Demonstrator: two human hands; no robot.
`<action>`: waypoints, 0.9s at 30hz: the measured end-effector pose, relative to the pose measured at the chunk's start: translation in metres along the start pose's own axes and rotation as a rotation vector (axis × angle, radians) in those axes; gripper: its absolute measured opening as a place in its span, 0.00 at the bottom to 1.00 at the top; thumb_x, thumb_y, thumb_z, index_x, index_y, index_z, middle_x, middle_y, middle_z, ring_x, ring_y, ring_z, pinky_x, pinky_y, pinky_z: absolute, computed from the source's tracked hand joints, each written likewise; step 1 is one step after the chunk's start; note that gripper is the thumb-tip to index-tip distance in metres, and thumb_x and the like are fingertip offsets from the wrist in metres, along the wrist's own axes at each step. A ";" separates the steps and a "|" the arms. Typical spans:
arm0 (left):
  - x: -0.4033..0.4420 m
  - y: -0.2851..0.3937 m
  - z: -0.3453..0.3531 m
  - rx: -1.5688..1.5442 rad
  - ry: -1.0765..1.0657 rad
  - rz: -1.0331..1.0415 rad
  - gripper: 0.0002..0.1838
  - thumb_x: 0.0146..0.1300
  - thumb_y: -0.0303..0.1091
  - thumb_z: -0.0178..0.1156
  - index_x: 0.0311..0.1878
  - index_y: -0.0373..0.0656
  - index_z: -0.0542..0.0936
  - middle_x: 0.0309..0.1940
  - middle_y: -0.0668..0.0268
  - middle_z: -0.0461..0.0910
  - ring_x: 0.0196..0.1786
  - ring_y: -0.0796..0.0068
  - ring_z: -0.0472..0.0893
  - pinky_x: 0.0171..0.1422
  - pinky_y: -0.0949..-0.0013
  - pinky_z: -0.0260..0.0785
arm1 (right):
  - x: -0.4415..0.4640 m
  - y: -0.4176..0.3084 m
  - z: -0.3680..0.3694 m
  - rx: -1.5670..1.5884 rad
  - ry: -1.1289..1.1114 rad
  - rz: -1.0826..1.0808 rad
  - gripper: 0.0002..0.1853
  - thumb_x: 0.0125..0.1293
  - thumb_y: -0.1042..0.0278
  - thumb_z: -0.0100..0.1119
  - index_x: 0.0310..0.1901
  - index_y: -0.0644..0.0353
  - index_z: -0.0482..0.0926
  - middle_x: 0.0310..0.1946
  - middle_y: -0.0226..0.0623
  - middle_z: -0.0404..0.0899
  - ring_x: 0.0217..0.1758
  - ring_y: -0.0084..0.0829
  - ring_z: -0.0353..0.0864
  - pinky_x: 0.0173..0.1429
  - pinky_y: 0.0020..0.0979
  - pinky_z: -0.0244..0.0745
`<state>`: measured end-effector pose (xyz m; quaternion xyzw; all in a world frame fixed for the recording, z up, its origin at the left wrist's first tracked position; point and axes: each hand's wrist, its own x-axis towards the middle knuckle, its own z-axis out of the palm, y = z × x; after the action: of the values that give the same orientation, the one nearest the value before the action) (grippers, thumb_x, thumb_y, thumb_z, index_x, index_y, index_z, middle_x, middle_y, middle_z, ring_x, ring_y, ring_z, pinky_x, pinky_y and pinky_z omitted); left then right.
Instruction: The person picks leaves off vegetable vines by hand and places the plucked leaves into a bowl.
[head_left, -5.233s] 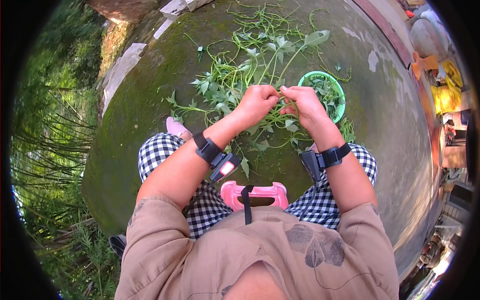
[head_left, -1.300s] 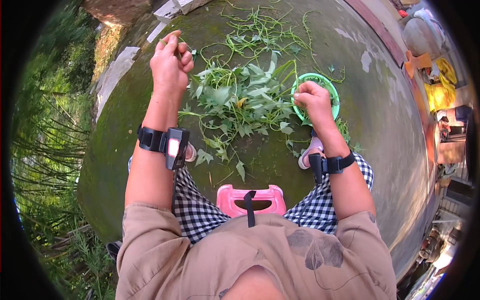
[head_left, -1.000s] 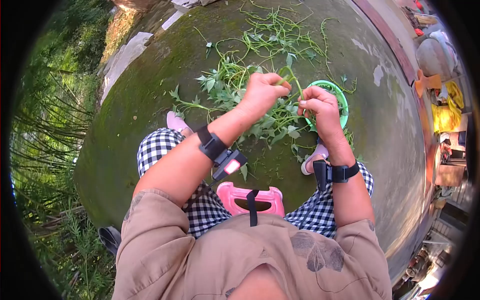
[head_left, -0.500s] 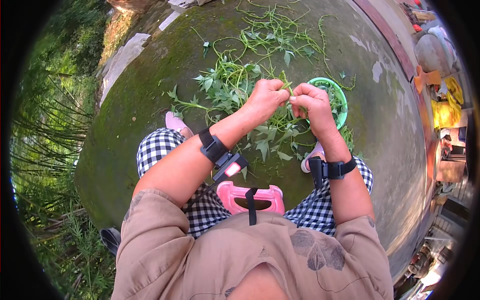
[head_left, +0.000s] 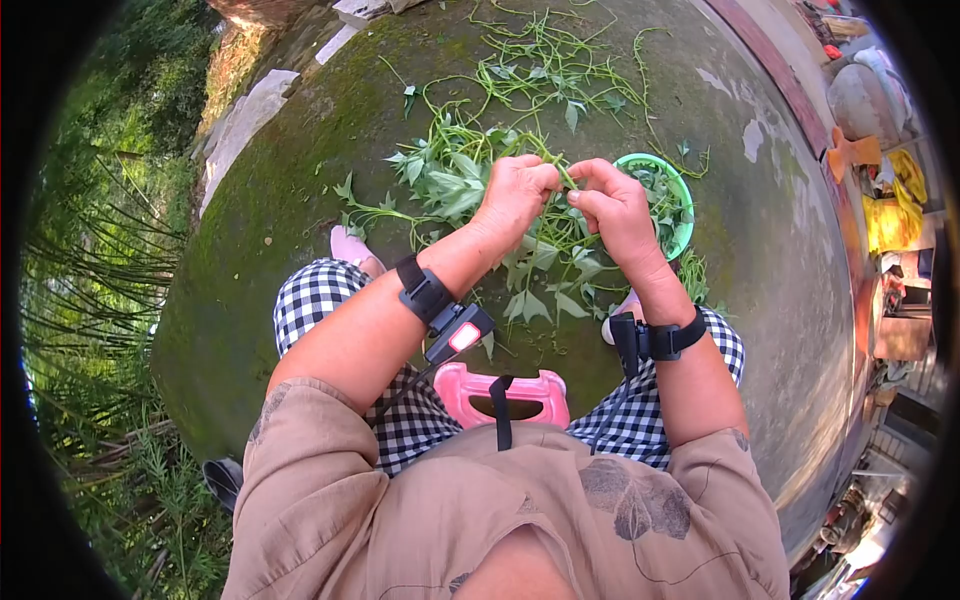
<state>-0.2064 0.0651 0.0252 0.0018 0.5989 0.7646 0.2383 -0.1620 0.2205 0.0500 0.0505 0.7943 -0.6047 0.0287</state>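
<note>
In the head view, the left hand [head_left: 518, 198] and the right hand [head_left: 618, 212] are close together over the green pile of leafy vines [head_left: 445, 185]. The left fingers are closed around a green stem [head_left: 566, 176]. The right thumb and pointing finger pinch in at the same stem, just beside the left hand. The stem tilts between the two hands.

A little over a second ago, the left hand was far out to the left, up over the mossy ground [head_left: 300, 170]. Now it is back next to the right hand. Since half a second ago, both hands have moved a tiny bit to the left.

The leafy vines lie on the ground under and around the hands, and some big leaves show below the hands. The green basket [head_left: 684, 190] sits just to the right of the right hand, with leaves [head_left: 660, 190] in it. More thin stems [head_left: 550, 65] lie farther up on the ground. They look the same as half a second ago. The pink stool [head_left: 460, 392] shows between the knees.
</note>
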 end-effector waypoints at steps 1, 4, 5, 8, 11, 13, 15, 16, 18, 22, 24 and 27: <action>-0.001 0.003 0.000 -0.019 -0.007 -0.002 0.09 0.53 0.28 0.59 0.21 0.44 0.71 0.16 0.76 0.63 0.14 0.86 0.56 0.18 0.74 0.45 | 0.000 -0.001 0.001 0.005 0.005 -0.006 0.09 0.55 0.74 0.60 0.39 0.64 0.80 0.18 0.20 0.66 0.21 0.13 0.62 0.26 0.22 0.58; -0.004 0.009 0.001 -0.129 0.012 -0.124 0.08 0.53 0.27 0.58 0.21 0.44 0.71 0.15 0.75 0.62 0.14 0.86 0.55 0.17 0.74 0.44 | -0.002 -0.002 0.002 0.002 0.018 -0.009 0.10 0.55 0.74 0.60 0.40 0.64 0.80 0.17 0.21 0.65 0.22 0.14 0.62 0.27 0.23 0.59; -0.003 0.009 0.000 -0.123 0.018 -0.136 0.08 0.53 0.27 0.58 0.21 0.44 0.71 0.15 0.75 0.63 0.14 0.86 0.55 0.17 0.74 0.44 | -0.001 0.000 0.002 -0.012 0.017 -0.003 0.10 0.55 0.73 0.60 0.40 0.64 0.80 0.17 0.23 0.66 0.21 0.15 0.63 0.27 0.24 0.60; -0.003 0.008 -0.001 -0.106 0.027 -0.159 0.07 0.53 0.28 0.58 0.22 0.43 0.72 0.16 0.75 0.64 0.14 0.86 0.56 0.17 0.74 0.44 | -0.003 0.001 0.002 -0.134 0.035 -0.050 0.11 0.55 0.70 0.60 0.40 0.63 0.80 0.16 0.28 0.69 0.21 0.18 0.66 0.27 0.27 0.62; -0.002 0.007 -0.001 -0.114 -0.017 -0.170 0.05 0.55 0.28 0.59 0.26 0.42 0.74 0.17 0.74 0.65 0.14 0.86 0.57 0.17 0.75 0.45 | -0.002 0.001 0.000 -0.228 0.072 -0.058 0.11 0.56 0.68 0.60 0.40 0.63 0.81 0.16 0.34 0.70 0.20 0.22 0.68 0.28 0.30 0.65; -0.001 0.008 -0.001 -0.145 -0.081 -0.193 0.04 0.57 0.29 0.61 0.30 0.41 0.76 0.18 0.74 0.67 0.14 0.86 0.59 0.17 0.76 0.46 | -0.001 0.002 -0.002 -0.211 0.112 -0.041 0.11 0.56 0.68 0.60 0.39 0.63 0.81 0.16 0.34 0.71 0.20 0.22 0.69 0.27 0.30 0.65; -0.001 0.010 -0.001 -0.062 -0.150 -0.244 0.05 0.58 0.29 0.63 0.33 0.41 0.77 0.18 0.74 0.69 0.14 0.86 0.62 0.16 0.77 0.47 | -0.001 0.004 -0.003 -0.138 0.170 -0.027 0.10 0.56 0.69 0.59 0.39 0.64 0.81 0.16 0.32 0.72 0.20 0.21 0.68 0.27 0.29 0.64; -0.001 0.011 -0.002 -0.021 -0.183 -0.269 0.05 0.59 0.29 0.65 0.35 0.40 0.78 0.18 0.74 0.70 0.14 0.87 0.63 0.16 0.78 0.47 | -0.001 0.004 -0.004 -0.076 0.153 0.008 0.10 0.56 0.70 0.59 0.38 0.65 0.81 0.16 0.31 0.72 0.20 0.20 0.68 0.26 0.28 0.64; 0.000 0.008 -0.004 0.056 -0.193 -0.290 0.06 0.58 0.28 0.66 0.36 0.40 0.79 0.19 0.74 0.72 0.14 0.88 0.63 0.16 0.78 0.47 | -0.001 0.002 -0.006 0.048 0.116 0.076 0.09 0.56 0.72 0.58 0.38 0.65 0.81 0.17 0.28 0.73 0.20 0.18 0.68 0.26 0.27 0.63; -0.003 0.005 0.001 0.148 -0.054 -0.200 0.06 0.59 0.28 0.66 0.37 0.40 0.79 0.19 0.73 0.73 0.15 0.88 0.64 0.16 0.79 0.48 | -0.002 -0.002 -0.005 0.026 0.114 0.075 0.08 0.56 0.74 0.58 0.36 0.67 0.81 0.17 0.26 0.73 0.21 0.16 0.67 0.26 0.25 0.63; -0.002 0.004 0.001 0.084 0.002 -0.169 0.05 0.60 0.28 0.66 0.37 0.40 0.80 0.19 0.72 0.75 0.15 0.88 0.64 0.16 0.80 0.48 | -0.002 0.001 -0.005 -0.023 0.108 0.039 0.08 0.56 0.74 0.58 0.36 0.67 0.81 0.17 0.28 0.74 0.21 0.16 0.68 0.26 0.26 0.64; -0.005 0.002 0.003 0.017 0.015 -0.171 0.04 0.62 0.28 0.64 0.36 0.40 0.80 0.20 0.71 0.77 0.15 0.88 0.64 0.17 0.80 0.49 | -0.002 0.006 -0.003 -0.079 0.107 0.025 0.09 0.54 0.73 0.58 0.36 0.67 0.81 0.18 0.32 0.75 0.20 0.20 0.70 0.27 0.28 0.65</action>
<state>-0.2019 0.0659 0.0292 -0.0532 0.6052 0.7362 0.2982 -0.1589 0.2244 0.0450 0.0913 0.8173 -0.5689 -0.0042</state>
